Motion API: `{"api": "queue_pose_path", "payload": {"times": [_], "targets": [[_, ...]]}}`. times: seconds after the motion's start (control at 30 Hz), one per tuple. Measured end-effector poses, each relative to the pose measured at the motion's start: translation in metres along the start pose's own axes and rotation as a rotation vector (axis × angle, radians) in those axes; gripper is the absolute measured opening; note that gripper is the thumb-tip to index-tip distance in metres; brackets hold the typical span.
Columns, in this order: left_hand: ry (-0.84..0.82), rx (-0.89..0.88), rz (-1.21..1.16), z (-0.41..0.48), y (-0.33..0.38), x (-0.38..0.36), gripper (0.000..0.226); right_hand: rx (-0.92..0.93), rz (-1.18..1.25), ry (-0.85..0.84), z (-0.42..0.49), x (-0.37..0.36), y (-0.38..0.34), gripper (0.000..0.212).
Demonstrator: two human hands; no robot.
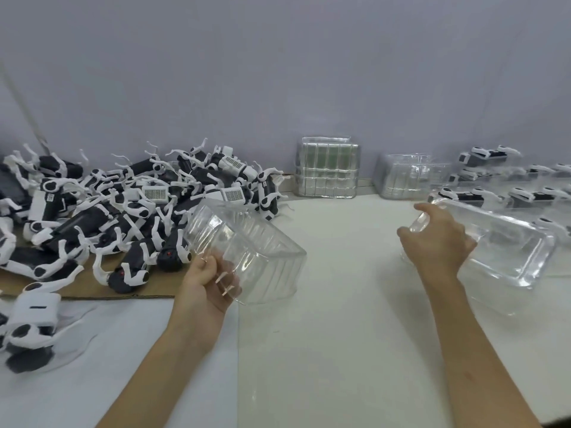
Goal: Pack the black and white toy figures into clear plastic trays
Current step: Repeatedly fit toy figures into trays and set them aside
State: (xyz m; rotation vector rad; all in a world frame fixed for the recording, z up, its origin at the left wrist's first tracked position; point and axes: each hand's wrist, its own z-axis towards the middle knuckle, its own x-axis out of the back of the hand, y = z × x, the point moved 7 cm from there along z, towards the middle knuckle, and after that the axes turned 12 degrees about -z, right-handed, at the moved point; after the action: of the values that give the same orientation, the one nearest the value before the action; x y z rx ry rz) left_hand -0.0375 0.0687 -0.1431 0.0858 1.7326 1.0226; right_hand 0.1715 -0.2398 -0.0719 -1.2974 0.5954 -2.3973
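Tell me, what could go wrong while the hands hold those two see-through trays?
The left hand grips the tilted clear tray by one edge only, so it might slip and drop onto the table. The right hand holds the second tray right beside the packed trays; swinging it could knock them. The toy pile is a tangle of legs, so pulling one figure may drag others along.

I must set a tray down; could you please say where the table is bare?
The middle tabletop is bare, between the ribbed tray in the left hand and the shallow tray in the right hand. Crowded: toy pile left, packed trays right, tray stacks behind.
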Motion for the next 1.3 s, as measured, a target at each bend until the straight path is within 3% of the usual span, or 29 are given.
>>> {"api": "queue_pose_path", "payload": {"times": [0.07,0.2,0.37,0.47,0.53,0.63,0.7,0.77,0.83,0.9,0.97,1.03,1.07,1.13,1.23,1.3], "targets": [[-0.016,0.007,-0.005,-0.001,-0.001,-0.001,0.042,0.012,-0.116,-0.145,-0.001,-0.011,0.004,0.062],[-0.006,0.029,-0.056,-0.001,-0.003,0.0,0.045,0.106,-0.06,-0.141,-0.003,-0.012,-0.008,0.069],[0.027,0.105,-0.234,-0.001,-0.009,0.001,0.007,0.487,0.212,-0.37,-0.041,-0.03,-0.058,0.055],[0.115,0.135,-0.317,0.0,-0.012,0.009,0.028,0.647,0.273,-0.457,-0.063,-0.036,-0.077,0.045],[0.147,0.138,-0.329,-0.001,-0.011,0.009,0.034,0.695,0.258,-0.336,-0.063,-0.03,-0.083,0.04],[0.13,0.149,-0.307,-0.003,-0.01,0.007,0.037,0.526,0.324,-0.115,-0.048,-0.01,-0.072,0.011],[0.132,0.151,-0.319,-0.004,-0.01,0.007,0.035,0.336,0.366,-0.078,-0.038,-0.007,-0.058,0.017],[0.14,0.164,-0.308,-0.005,-0.011,0.006,0.033,0.261,0.318,-0.145,-0.032,-0.016,-0.05,0.019],[0.149,0.177,-0.285,-0.006,-0.013,0.007,0.031,0.309,0.188,-0.307,-0.035,-0.032,-0.051,0.013],[0.152,0.186,-0.268,-0.008,-0.013,0.005,0.027,0.37,0.086,-0.437,-0.043,-0.047,-0.052,0.031],[0.167,0.181,-0.266,-0.008,-0.012,0.004,0.026,0.334,0.191,-0.276,-0.039,-0.033,-0.052,0.033],[0.17,0.169,-0.28,-0.008,-0.01,0.003,0.026,0.241,0.29,-0.038,-0.034,-0.013,-0.044,0.016],[0.161,0.17,-0.285,-0.008,-0.01,0.003,0.028,0.19,0.286,-0.021,-0.033,-0.011,-0.041,0.009],[0.152,0.168,-0.276,-0.008,-0.01,0.003,0.033,0.116,0.202,-0.218,-0.031,-0.029,-0.034,0.011],[0.167,0.164,-0.235,-0.01,-0.01,0.002,0.028,0.234,-0.083,-0.662,-0.046,-0.07,-0.029,0.05],[0.171,0.153,-0.243,-0.01,-0.01,0.002,0.033,0.283,-0.061,-0.711,-0.051,-0.074,-0.034,0.056]]}}
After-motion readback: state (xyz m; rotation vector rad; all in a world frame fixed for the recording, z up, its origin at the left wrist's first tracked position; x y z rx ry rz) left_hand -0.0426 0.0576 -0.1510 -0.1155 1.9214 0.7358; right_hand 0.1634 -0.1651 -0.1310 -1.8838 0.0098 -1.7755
